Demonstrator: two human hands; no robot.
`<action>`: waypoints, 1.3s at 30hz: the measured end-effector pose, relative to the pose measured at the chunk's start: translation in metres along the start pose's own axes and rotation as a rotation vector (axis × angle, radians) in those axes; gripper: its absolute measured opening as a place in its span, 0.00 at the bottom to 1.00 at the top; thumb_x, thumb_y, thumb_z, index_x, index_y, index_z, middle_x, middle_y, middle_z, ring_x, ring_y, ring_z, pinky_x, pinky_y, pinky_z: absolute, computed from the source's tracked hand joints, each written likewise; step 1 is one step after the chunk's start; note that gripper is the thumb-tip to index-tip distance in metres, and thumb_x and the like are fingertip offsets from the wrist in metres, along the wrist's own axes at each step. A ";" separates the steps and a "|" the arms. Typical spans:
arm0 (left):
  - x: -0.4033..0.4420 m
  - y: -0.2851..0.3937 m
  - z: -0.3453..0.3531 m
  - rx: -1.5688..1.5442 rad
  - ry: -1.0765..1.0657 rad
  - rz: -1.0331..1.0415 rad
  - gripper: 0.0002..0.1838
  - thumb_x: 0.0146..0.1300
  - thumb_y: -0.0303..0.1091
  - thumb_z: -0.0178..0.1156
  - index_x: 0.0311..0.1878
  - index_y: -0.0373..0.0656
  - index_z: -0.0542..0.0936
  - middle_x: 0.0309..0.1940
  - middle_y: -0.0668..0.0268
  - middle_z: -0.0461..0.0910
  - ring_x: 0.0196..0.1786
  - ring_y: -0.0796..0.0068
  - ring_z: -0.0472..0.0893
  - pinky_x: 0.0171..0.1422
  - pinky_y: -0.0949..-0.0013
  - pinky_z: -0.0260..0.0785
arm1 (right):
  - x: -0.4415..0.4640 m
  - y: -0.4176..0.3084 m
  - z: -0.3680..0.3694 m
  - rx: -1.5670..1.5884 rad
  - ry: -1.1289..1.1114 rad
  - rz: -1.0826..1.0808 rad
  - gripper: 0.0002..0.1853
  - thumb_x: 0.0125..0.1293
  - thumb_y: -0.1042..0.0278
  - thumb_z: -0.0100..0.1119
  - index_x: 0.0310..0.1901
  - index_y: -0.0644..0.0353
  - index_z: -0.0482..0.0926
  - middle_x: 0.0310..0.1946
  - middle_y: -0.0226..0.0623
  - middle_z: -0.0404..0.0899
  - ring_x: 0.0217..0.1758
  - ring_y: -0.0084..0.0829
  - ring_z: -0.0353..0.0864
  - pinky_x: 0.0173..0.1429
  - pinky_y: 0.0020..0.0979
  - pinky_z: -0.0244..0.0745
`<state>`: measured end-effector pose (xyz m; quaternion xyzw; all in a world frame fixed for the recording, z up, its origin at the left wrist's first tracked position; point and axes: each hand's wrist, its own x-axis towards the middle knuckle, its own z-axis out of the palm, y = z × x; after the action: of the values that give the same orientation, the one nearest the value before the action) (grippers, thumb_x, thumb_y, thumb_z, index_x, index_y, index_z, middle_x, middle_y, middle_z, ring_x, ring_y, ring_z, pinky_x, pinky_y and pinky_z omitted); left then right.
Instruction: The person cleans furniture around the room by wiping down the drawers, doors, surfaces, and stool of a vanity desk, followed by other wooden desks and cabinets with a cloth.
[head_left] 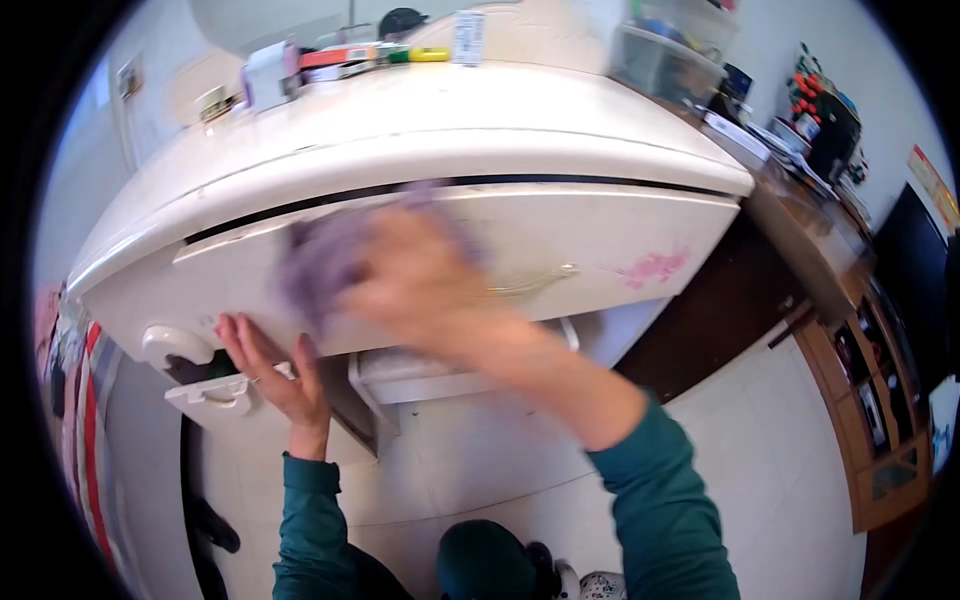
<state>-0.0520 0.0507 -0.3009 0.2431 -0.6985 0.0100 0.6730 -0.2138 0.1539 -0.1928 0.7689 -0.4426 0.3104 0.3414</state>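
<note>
A wide white drawer of a dressing table fills the middle of the view, pulled slightly out below the tabletop. Pressed to its front is a purple-grey cloth, blurred by motion, with my right hand closed over it. My left hand lies with fingers spread against the lower left of the drawer front, holding nothing. To the right of the cloth are a pale metal handle and a pink flower print. Part of the handle is hidden by my right hand.
On the white tabletop stand boxes and a yellow-green tube. Below left, a small drawer sticks out. A white stool is under the drawer. At the right are a cluttered wooden desk and a brown cabinet.
</note>
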 end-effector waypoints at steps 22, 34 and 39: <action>-0.020 -0.024 -0.034 0.178 -0.114 0.102 0.29 0.59 0.30 0.56 0.63 0.36 0.62 0.65 0.54 0.58 0.69 0.47 0.52 0.69 0.52 0.45 | 0.073 -0.044 0.071 0.090 0.097 -0.177 0.03 0.44 0.69 0.55 0.21 0.56 0.77 0.34 0.31 0.74 0.47 0.31 0.69 0.51 0.31 0.67; -0.015 -0.020 -0.025 0.025 -0.227 0.032 0.31 0.57 0.25 0.54 0.65 0.32 0.58 0.67 0.50 0.52 0.70 0.50 0.51 0.71 0.57 0.45 | -0.161 0.065 -0.093 -0.370 0.667 0.896 0.12 0.56 0.71 0.59 0.41 0.65 0.72 0.36 0.37 0.73 0.41 0.33 0.72 0.50 0.32 0.67; -0.019 -0.004 -0.041 -0.043 -0.279 -0.090 0.32 0.52 0.21 0.54 0.63 0.30 0.59 0.65 0.48 0.56 0.68 0.48 0.54 0.70 0.57 0.48 | -0.155 -0.021 0.062 -0.191 0.578 1.000 0.12 0.60 0.70 0.55 0.42 0.66 0.68 0.41 0.42 0.71 0.48 0.34 0.68 0.55 0.34 0.62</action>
<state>-0.0125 0.0672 -0.3159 0.2589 -0.7736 -0.0689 0.5742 -0.2483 0.1850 -0.3541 0.3166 -0.6666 0.5898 0.3279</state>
